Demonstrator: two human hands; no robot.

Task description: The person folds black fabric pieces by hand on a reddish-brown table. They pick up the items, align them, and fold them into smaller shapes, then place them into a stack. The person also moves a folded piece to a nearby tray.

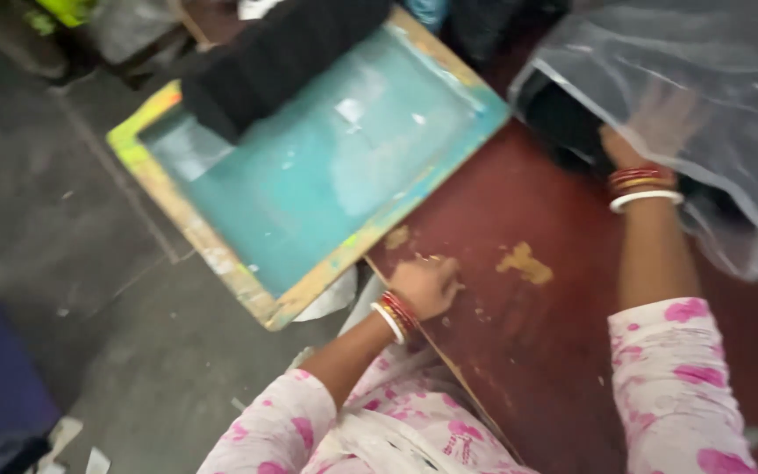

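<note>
Left hand (427,285) curled into a loose fist, knuckles resting on the near edge of the dark red tabletop (537,351), gripping nothing visible; red and white bangles at the wrist. At ten o'clock from that hand, nearly touching it, a wooden-framed printing screen (309,167) with teal mesh, lying tilted, part on the tabletop, part overhanging the grey floor (37,219). At twelve o'clock on the screen, a black cloth (282,48) draped over the far frame edge.

Right hand (651,132) at two o'clock, pushed inside a clear plastic bag (704,79), seen only blurred through the film; fingers seemingly spread, but grip impossible to tell. Under the bag's mouth, a dark garment (563,123), partly inside. Bangles at that wrist too.

Between the hands, a patch of yellow dried paint (524,263) on the tabletop. Pink-flowered sleeves at the bottom edge.

Judging by this: bagging apparently under way, garment not fully covered, bag still open.
</note>
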